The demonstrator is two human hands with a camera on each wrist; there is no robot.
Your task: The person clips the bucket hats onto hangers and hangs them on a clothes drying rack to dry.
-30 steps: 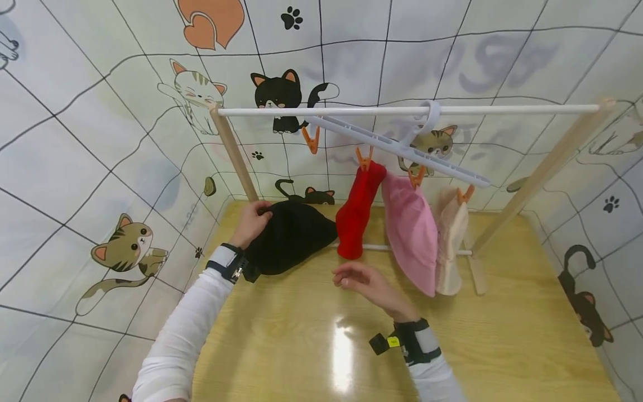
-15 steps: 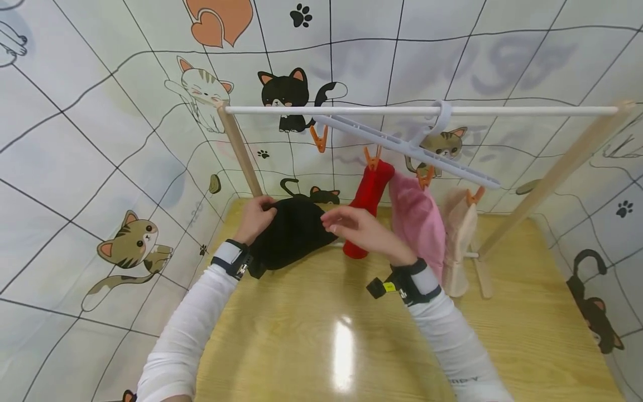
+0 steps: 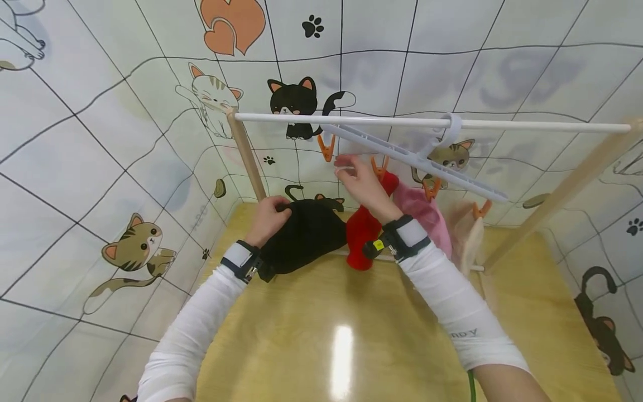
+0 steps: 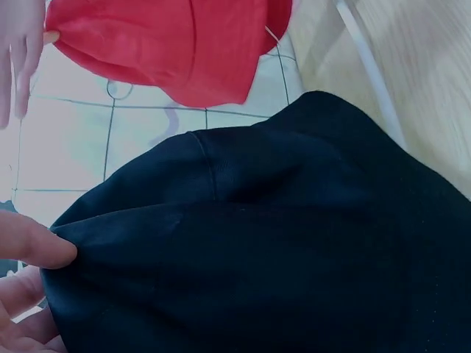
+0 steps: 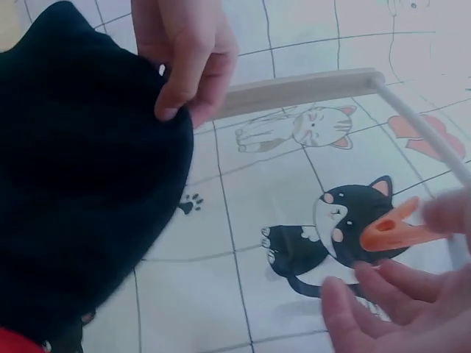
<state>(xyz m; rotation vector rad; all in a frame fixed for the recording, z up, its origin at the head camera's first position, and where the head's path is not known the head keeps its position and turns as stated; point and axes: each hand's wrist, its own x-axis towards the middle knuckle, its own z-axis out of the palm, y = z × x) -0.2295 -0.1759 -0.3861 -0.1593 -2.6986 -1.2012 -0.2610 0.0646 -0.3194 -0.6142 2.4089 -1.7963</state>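
A black cloth hat (image 3: pixel 307 237) hangs from my left hand (image 3: pixel 269 221), its top edge pinched between thumb and fingers; its lower part is over the table. In the left wrist view the hat (image 4: pixel 243 243) shows a seamed crown and a stitched brim. My right hand (image 3: pixel 361 181) is raised just below the left end of a pale hanger (image 3: pixel 417 162), fingers apart and slightly bent. Close to its fingertips an orange clip (image 3: pixel 326 148) hangs with nothing in it. In the right wrist view this clip (image 5: pixel 397 229) lies near the thumb and fingers; contact is unclear.
The hanger hooks over a white rail (image 3: pixel 301 118) between wooden posts. Other clips hold a red hat (image 3: pixel 360 237), a pink hat (image 3: pixel 427 215) and a cream item (image 3: pixel 471 243), partly behind my right arm. A cat-print wall backs the wooden table (image 3: pixel 281 335).
My right hand has risen from low over the table, past the red hat, to beside the free orange clip. My left hand keeps its pinch on the black hat. The head view has shifted slightly.
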